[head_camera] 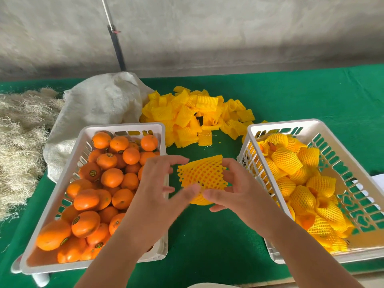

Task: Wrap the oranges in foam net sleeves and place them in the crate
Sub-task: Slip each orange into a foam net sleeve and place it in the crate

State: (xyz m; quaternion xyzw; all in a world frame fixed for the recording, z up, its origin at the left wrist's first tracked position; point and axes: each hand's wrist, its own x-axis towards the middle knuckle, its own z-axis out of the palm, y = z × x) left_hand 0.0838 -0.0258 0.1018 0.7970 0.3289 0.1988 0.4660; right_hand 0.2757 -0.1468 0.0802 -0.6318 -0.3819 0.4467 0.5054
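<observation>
1. While both hands work mid-tabletop, the right hand (234, 190) has its fingers curled round a netted orange (202, 179); the left hand (158, 183) hovers spread and blurred, gripping nothing.
2. Judged step: sleeve nearly seated.
3. Next: carry it right into the crate (353, 183) of wrapped fruit.
4. Beyond, spare sleeves (187, 115) wait.

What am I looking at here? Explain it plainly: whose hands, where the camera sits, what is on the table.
There is no machine: a person works with bare hands, and one camera worn on the head looks down. On the green table the left crate holds bare oranges, and the right crate holds oranges already wrapped. Between them, further back, lies a pile of yellow foam sleeves; a white sack and straw sit far left. The right hand has its grip on a stretched sleeve. The left hand is blurred, fingers spread beside it.
</observation>
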